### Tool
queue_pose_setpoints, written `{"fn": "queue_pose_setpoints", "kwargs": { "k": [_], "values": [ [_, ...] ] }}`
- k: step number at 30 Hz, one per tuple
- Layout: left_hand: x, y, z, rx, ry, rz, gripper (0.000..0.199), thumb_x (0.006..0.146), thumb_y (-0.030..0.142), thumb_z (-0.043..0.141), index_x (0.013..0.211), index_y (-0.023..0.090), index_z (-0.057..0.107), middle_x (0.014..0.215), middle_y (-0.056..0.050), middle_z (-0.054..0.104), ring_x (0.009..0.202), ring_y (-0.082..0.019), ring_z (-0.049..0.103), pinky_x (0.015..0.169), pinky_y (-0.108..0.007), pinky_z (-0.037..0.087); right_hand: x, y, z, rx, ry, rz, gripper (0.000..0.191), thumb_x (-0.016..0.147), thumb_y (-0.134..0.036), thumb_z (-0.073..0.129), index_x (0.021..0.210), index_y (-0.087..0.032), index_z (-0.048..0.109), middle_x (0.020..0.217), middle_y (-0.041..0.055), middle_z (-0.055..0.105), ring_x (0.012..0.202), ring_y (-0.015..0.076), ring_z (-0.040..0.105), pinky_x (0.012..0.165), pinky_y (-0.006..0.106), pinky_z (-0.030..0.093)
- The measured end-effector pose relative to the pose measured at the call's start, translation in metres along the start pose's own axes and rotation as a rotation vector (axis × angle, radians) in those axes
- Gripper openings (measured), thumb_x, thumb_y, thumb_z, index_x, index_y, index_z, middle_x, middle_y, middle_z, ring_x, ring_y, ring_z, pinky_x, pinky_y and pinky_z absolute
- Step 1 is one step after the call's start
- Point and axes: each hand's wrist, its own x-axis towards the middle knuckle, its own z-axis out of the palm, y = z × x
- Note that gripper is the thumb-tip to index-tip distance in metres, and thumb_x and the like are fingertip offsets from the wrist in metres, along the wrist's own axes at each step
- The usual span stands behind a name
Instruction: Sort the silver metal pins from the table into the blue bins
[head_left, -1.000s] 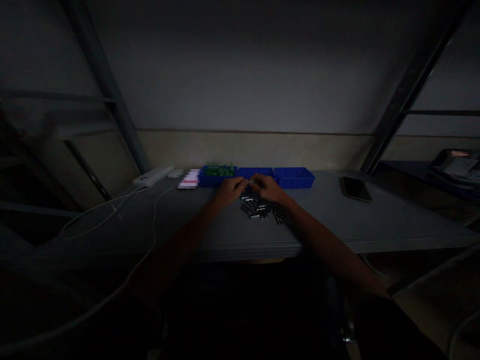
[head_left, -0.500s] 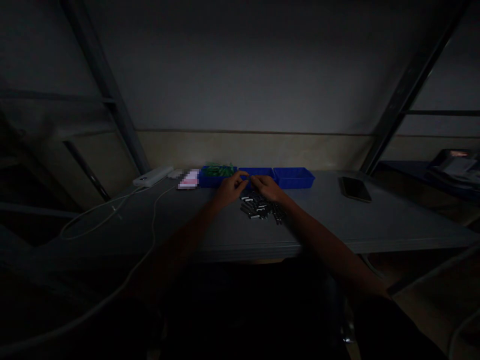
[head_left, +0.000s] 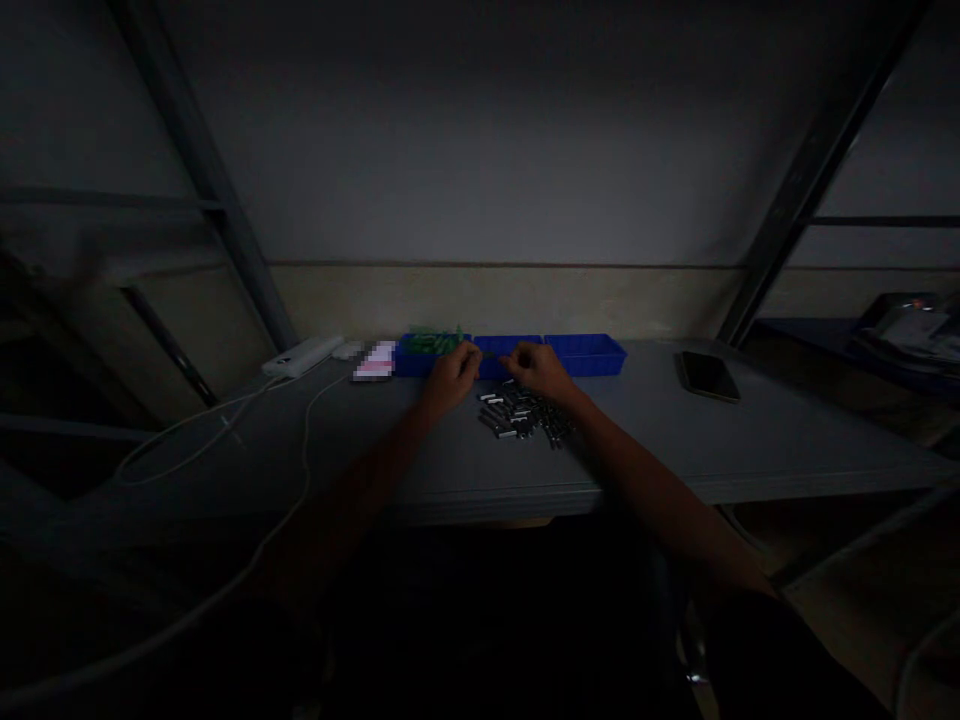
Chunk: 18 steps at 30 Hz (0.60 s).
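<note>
My left hand [head_left: 452, 376] is closed in a pinch in front of the left blue bin [head_left: 412, 366], which holds a heap of green pieces [head_left: 435, 341]. My right hand [head_left: 538, 368] is also pinched, above the far side of a pile of small shiny metal parts [head_left: 517, 413]. A thin dark sliver shows between the two hands, too small and dim to name. What sits in each pinch cannot be made out. Behind the hands stands the middle blue bin [head_left: 510, 345], and to its right the right blue bin [head_left: 586, 364].
At the left lie a white power strip [head_left: 304, 356] with a trailing cable [head_left: 306, 440] and a phone with a blurred, lit screen [head_left: 375, 362]. A dark phone [head_left: 708, 377] rests at the right of the grey table [head_left: 442, 470]. Metal posts [head_left: 247, 260] frame both sides.
My hands have moved apart, the left one slightly to the left. Its fingers, more spread before, are now drawn together. The metal pile looks much the same.
</note>
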Motion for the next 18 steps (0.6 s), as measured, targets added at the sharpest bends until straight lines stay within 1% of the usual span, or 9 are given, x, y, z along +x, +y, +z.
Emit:
{"fn": "queue_pose_setpoints", "kwargs": {
  "k": [2, 4, 6, 10, 13, 15, 18],
  "values": [
    [0.000, 0.002, -0.001, 0.009, -0.002, -0.001, 0.022, 0.087, 0.034, 0.037, 0.076, 0.018, 0.048, 0.061, 0.001, 0.052, 0.059, -0.013, 0.051, 0.058, -0.024, 0.038, -0.001, 0.000, -0.002, 0.023, -0.018, -0.014, 0.025, 0.080, -0.034, 0.055, 0.089, -0.011, 0.061, 0.064, -0.0005, 0.056, 0.057, 0.0093, 0.048, 0.057, 0.021, 0.035],
    [-0.001, 0.004, -0.001, 0.019, -0.015, -0.010, 0.023, 0.087, 0.033, 0.038, 0.073, 0.018, 0.048, 0.060, 0.001, 0.052, 0.058, -0.013, 0.051, 0.058, -0.025, 0.038, -0.002, -0.003, -0.002, 0.032, -0.055, -0.043, 0.036, 0.078, -0.033, 0.058, 0.105, -0.010, 0.057, 0.067, 0.0001, 0.058, 0.058, 0.0102, 0.050, 0.058, 0.021, 0.037],
    [-0.001, 0.004, -0.001, 0.029, -0.030, -0.021, 0.024, 0.087, 0.032, 0.037, 0.070, 0.018, 0.047, 0.059, 0.001, 0.052, 0.057, -0.013, 0.050, 0.058, -0.025, 0.037, -0.004, -0.007, 0.000, 0.005, -0.092, -0.077, 0.041, 0.077, -0.034, 0.060, 0.110, -0.011, 0.054, 0.067, 0.0004, 0.059, 0.059, 0.0111, 0.051, 0.058, 0.022, 0.037],
    [0.000, 0.001, 0.001, 0.051, -0.071, -0.016, 0.029, 0.088, 0.032, 0.035, 0.065, 0.018, 0.046, 0.057, 0.000, 0.052, 0.056, -0.013, 0.051, 0.058, -0.027, 0.038, -0.005, -0.013, 0.005, -0.110, -0.110, -0.121, 0.029, 0.080, -0.030, 0.056, 0.103, -0.013, 0.058, 0.070, 0.0019, 0.062, 0.060, 0.0120, 0.052, 0.059, 0.022, 0.036],
    [0.000, 0.000, 0.002, 0.048, -0.116, -0.020, 0.033, 0.089, 0.034, 0.032, 0.063, 0.018, 0.046, 0.056, 0.001, 0.052, 0.055, -0.013, 0.050, 0.058, -0.027, 0.038, -0.004, -0.015, 0.005, -0.165, -0.098, -0.127, 0.026, 0.082, -0.032, 0.052, 0.098, -0.014, 0.061, 0.073, 0.0037, 0.064, 0.060, 0.0127, 0.052, 0.059, 0.023, 0.035],
    [0.000, 0.000, 0.003, 0.015, -0.130, -0.020, 0.031, 0.089, 0.035, 0.032, 0.071, 0.018, 0.050, 0.058, 0.001, 0.053, 0.056, -0.013, 0.052, 0.058, -0.026, 0.039, -0.004, -0.014, 0.005, -0.170, -0.085, -0.113, 0.027, 0.084, -0.035, 0.049, 0.094, -0.014, 0.062, 0.074, 0.0042, 0.064, 0.061, 0.0128, 0.052, 0.059, 0.023, 0.034],
    [-0.001, 0.000, 0.003, -0.054, -0.117, -0.005, 0.022, 0.088, 0.033, 0.037, 0.093, 0.017, 0.052, 0.061, 0.002, 0.055, 0.058, -0.013, 0.054, 0.058, -0.025, 0.041, -0.004, -0.013, 0.004, -0.143, -0.077, -0.085, 0.030, 0.086, -0.037, 0.045, 0.087, -0.014, 0.063, 0.071, 0.0035, 0.062, 0.060, 0.0120, 0.051, 0.058, 0.022, 0.033]
  ]
}}
